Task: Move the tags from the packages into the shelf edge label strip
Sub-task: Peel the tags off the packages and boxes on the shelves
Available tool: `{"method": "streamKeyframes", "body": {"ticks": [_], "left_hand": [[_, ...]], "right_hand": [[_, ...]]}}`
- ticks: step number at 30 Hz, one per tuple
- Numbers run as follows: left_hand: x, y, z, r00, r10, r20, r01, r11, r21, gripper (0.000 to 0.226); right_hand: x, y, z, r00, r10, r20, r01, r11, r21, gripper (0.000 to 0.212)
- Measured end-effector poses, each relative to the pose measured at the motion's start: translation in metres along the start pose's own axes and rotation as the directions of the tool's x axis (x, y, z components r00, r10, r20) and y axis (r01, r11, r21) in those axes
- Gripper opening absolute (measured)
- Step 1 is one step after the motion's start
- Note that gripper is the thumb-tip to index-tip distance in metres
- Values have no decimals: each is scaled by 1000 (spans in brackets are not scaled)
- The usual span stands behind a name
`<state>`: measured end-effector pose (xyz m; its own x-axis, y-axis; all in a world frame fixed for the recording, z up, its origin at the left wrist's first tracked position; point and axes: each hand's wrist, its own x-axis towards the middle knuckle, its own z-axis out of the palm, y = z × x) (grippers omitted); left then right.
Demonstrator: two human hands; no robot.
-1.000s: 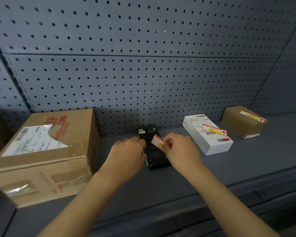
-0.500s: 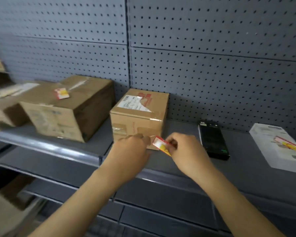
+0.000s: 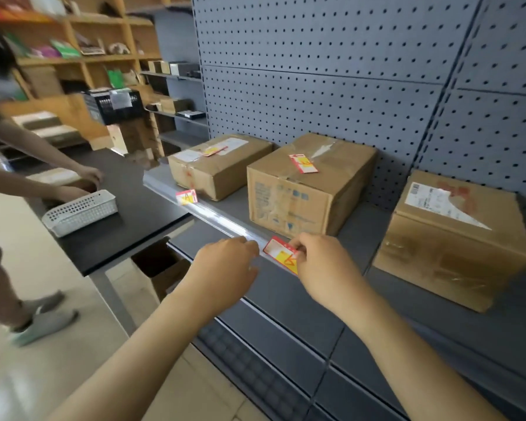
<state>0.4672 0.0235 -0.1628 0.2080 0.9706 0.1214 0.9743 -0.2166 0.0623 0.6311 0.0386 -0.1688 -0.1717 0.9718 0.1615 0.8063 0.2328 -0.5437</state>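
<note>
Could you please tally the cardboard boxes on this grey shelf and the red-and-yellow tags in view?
Cardboard boxes: 3 (left, middle, right)
Red-and-yellow tags: 4 (on left box, on middle box, in strip, held)
Total: 7

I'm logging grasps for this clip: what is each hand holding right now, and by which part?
The right hand pinches the red and yellow tag by its right end, at the label strip. The left hand holds nothing visible.
</note>
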Motion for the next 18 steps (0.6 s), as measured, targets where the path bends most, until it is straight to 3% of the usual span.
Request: {"method": "streamKeyframes", "body": {"ticks": [8,18], "left_hand": [[36,-71,10,995,103,16,-103,994,22,30],[90,-58,48,976,204,69,-205,979,7,32]], "right_hand": [[48,-25,40,994,77,-80,-75,997,21,25],[69,-3,40,985,139,-99,-141,990,-14,18]]}}
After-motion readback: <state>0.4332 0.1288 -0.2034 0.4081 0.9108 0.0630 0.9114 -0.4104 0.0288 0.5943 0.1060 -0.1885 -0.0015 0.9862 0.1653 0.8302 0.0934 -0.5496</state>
